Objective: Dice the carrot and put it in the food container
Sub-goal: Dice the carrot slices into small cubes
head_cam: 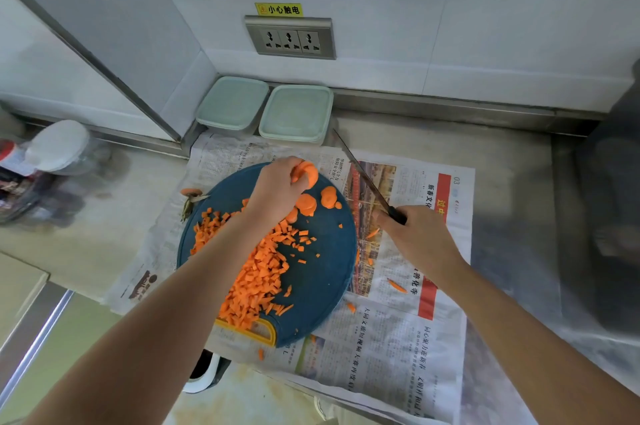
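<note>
Head view: a steel table [502, 154] is seen running to the wall, with a sheet of newspaper [398, 338] spread over its middle. On the paper a round dark blue cutting board [322, 272] is laid. Beyond its far edge, against the wall, two food containers [232, 102] [296, 113] are set side by side, both lidded.

A broad heap of diced carrot [259, 272] covers the left and near part of the board, partly hidden under the left forearm. The right part of the board is left mostly bare, and that is judged the open room for cutting. A few uncut carrot slices [306, 204] lie at the far side of the board, just beside the left hand [277, 192] and between the two hands. More rounds, the held slices [306, 173], are pinched in the curled left fingers [284, 165] above the board's far rim.

The knife [363, 175] is gripped by its black handle in the right hand [415, 237], the right fingers [384, 216] wrapped round it. Its long axis runs from the handle away and leftward, over the newspaper just off the board's right rim, with the tip near the right container. The slices thus lie left of the blade, nearer the left hand. Dicing is judged well advanced but unfinished, and no carrot can be seen in a container. Stray bits [396, 285] lie on the paper.
</note>
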`<action>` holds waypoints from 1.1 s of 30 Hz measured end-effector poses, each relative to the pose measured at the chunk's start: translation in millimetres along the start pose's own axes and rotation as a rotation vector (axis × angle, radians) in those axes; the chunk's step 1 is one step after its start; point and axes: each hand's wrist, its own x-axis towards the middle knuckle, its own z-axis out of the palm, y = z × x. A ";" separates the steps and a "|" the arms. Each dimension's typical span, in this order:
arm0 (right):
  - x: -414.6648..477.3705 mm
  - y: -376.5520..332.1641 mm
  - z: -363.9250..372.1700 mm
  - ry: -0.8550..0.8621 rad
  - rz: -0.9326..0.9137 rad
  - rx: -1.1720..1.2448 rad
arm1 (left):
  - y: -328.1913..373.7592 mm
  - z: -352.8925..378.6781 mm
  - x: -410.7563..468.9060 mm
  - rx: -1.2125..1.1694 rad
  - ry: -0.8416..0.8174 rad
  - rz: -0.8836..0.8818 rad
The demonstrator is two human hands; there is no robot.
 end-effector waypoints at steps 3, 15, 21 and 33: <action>-1.9 6.0 -3.2 0.008 0.018 0.041 | 14.6 19.2 -35.9 -0.370 -0.129 -0.166; -10.2 10.5 3.4 -0.014 0.081 0.192 | 37.9 99.5 -73.5 -1.063 0.196 -0.402; -13.7 9.1 -1.2 -0.012 0.074 0.134 | 20.6 93.0 -84.7 -0.885 0.402 -0.481; -17.8 2.8 3.7 -0.029 0.036 0.061 | -8.7 53.9 -87.3 -0.586 0.030 -0.467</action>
